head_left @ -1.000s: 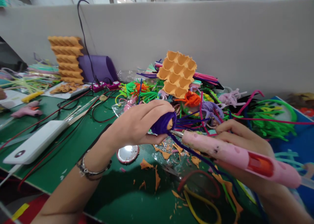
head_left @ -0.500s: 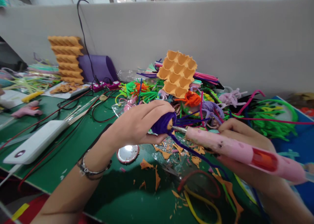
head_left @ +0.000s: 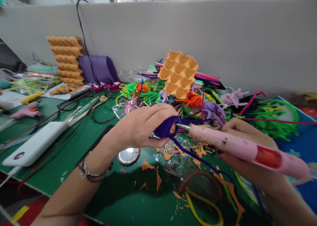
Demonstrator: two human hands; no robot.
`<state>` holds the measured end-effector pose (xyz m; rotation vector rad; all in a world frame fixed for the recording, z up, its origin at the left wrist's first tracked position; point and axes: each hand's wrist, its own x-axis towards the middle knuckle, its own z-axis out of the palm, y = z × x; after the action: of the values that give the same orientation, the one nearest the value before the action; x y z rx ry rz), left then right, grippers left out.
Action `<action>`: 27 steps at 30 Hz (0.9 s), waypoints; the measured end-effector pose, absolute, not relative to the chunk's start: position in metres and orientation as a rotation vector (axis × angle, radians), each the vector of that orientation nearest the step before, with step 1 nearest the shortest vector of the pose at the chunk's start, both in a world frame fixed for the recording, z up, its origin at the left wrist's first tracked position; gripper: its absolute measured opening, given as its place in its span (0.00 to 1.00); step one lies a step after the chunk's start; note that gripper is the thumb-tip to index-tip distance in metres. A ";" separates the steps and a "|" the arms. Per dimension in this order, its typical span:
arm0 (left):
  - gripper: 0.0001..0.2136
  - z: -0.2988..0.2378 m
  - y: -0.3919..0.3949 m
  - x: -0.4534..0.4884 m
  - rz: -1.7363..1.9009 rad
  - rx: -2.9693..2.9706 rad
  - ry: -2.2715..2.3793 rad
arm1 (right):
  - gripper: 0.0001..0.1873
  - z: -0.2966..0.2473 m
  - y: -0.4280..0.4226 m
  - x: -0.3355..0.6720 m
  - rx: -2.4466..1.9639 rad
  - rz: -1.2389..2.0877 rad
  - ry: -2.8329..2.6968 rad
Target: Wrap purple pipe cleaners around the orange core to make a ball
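Observation:
My left hand [head_left: 143, 125] is closed round a cup-shaped piece cut from orange egg carton, wrapped in purple pipe cleaner [head_left: 165, 127]. Its open end faces right, with a bit of orange showing inside. From its lower edge a loose purple strand [head_left: 198, 158] trails down to the right. A pink hot glue gun [head_left: 230, 141] is gripped in my right hand [head_left: 250, 153], its metal nozzle at the rim of the wrapped piece. The fingers of my right hand are partly hidden behind the gun.
An orange egg carton [head_left: 178, 74] leans on a heap of coloured pipe cleaners [head_left: 148, 97]. Scissors [head_left: 195, 203], a round mirror [head_left: 128, 156] and orange scraps [head_left: 158, 179] lie on the green table. Left are a white power bank-like box [head_left: 34, 143], cables and another glue gun [head_left: 26, 111].
The nozzle has moved slightly up along the rim of the wrapped piece. My left hand has turned the piece a little; both hands keep their holds.

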<state>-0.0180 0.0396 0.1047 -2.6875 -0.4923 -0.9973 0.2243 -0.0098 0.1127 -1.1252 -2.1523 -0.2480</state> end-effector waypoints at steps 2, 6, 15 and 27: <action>0.14 0.105 0.039 -0.018 -0.996 -2.682 -0.488 | 0.14 0.112 -0.009 0.225 -1.153 -0.255 -2.161; 0.14 0.104 0.040 -0.018 -1.004 -2.682 -0.478 | 0.12 0.110 -0.008 0.226 -1.167 -0.262 -2.162; 0.15 0.103 0.042 -0.018 -1.008 -2.690 -0.492 | 0.11 0.115 -0.009 0.224 -1.130 -0.214 -2.138; 0.15 0.106 0.044 -0.018 -1.010 -2.684 -0.503 | 0.13 0.109 -0.013 0.229 -1.103 -0.149 -2.241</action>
<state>-0.0176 0.0435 0.1064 -2.6838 -0.5034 -1.0098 0.2288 -0.0127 0.1089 -1.1030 -2.2407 -0.1488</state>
